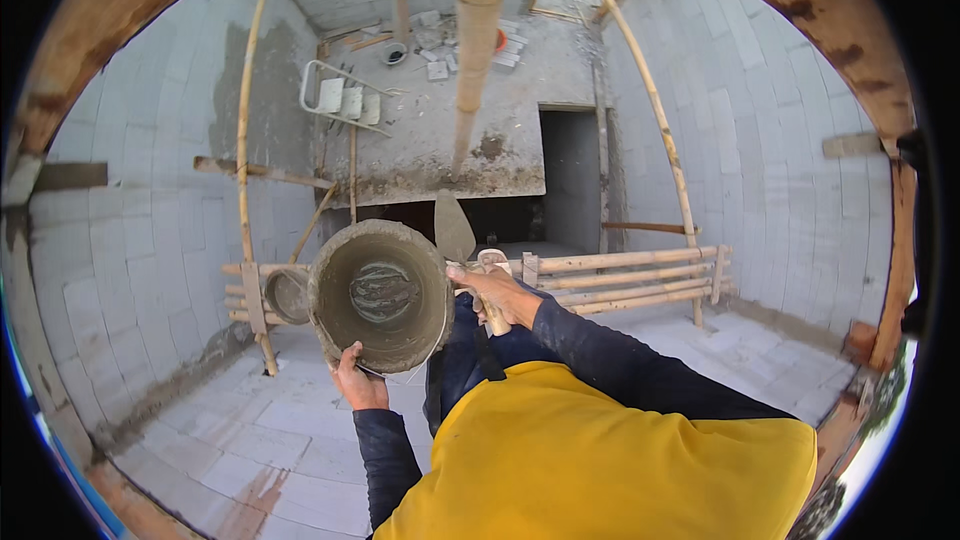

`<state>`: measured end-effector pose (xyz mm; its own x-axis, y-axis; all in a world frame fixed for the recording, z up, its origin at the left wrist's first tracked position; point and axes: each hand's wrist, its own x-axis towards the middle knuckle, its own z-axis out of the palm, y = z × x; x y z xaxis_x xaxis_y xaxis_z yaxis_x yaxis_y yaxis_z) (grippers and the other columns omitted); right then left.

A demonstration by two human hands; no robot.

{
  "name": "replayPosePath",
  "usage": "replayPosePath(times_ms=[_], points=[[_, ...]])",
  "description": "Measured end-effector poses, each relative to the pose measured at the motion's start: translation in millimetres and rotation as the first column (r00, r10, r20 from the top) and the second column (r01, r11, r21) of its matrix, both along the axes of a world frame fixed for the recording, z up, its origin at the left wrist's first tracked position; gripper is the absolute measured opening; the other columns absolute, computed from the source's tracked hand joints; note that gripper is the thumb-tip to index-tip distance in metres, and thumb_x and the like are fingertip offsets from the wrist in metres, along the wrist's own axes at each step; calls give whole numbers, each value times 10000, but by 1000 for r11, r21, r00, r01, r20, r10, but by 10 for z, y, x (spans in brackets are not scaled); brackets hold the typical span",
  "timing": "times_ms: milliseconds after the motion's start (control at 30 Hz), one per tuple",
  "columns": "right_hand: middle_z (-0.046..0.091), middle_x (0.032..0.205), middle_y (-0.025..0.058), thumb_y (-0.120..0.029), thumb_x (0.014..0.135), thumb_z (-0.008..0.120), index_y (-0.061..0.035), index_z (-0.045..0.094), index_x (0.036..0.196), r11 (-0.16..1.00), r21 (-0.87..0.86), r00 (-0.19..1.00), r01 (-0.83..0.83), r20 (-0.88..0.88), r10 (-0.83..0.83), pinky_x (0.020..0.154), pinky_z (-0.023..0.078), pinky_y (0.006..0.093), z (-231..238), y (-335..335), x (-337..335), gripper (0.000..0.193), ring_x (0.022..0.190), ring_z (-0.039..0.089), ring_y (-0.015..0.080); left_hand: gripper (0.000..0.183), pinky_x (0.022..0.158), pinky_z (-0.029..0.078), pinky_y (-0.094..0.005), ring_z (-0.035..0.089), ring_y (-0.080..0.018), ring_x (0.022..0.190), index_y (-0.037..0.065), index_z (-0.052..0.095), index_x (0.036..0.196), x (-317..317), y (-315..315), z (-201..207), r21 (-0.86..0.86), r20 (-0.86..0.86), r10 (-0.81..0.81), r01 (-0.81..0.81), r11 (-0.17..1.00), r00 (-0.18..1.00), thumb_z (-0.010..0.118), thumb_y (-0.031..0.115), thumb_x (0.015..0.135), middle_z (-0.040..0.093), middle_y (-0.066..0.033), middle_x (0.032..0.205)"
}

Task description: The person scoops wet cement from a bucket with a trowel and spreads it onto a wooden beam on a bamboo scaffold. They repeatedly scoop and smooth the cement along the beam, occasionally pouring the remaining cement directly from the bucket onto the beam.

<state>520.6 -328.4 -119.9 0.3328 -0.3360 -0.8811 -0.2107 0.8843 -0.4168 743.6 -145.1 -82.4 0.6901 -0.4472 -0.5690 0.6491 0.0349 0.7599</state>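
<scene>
A mortar-caked bucket is tipped so that its open mouth faces me, with a thin grey smear of mortar at its bottom. My left hand grips its lower edge, fingers and thumb closed on the rim. A thin wire handle hangs along the bucket's right side. My right hand is wrapped round the wooden handle of a trowel, whose grey-coated blade points away from me, just right of the bucket. The right fingertips are close to the bucket's rim; whether they touch it I cannot tell.
A smaller mortar-crusted bucket is at the left, by the bamboo scaffold platform. Upright bamboo poles rise on both sides. Far below, a white metal stepladder, a basin and loose blocks lie on concrete. Block walls enclose the space.
</scene>
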Motion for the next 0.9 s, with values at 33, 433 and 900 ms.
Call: replayPosePath(times_ms=[33,433,900], points=[[640,844,104,-503,779,885,22,637,1045,996,-13,995,86,-41,-86,496,483,325,-81,40,-152,639,596,565,155,528,952,528,-371,633,-197,1051,23,549,1341,-63,-286,-60,82,1,-132,131,988,991,622,-73,827,649,-51,1198],[658,733,110,-152,811,796,19,646,975,500,-219,361,838,-465,-808,506,517,379,-1853,753,-1759,280,554,630,216,741,1200,340,-372,321,-293,1539,-45,280,1605,-971,-2186,-974,325,55,-975,919,223,217,630,-22,953,310,-223,1667],[687,847,146,-110,856,727,17,639,1012,-12,-373,-262,928,-626,-734,574,532,411,-4870,2473,-3366,220,744,686,286,591,1071,472,-384,609,-269,1250,-105,490,1467,1194,-699,-2296,716,-305,-945,683,-144,121,650,-6,907,599,-196,1427]])
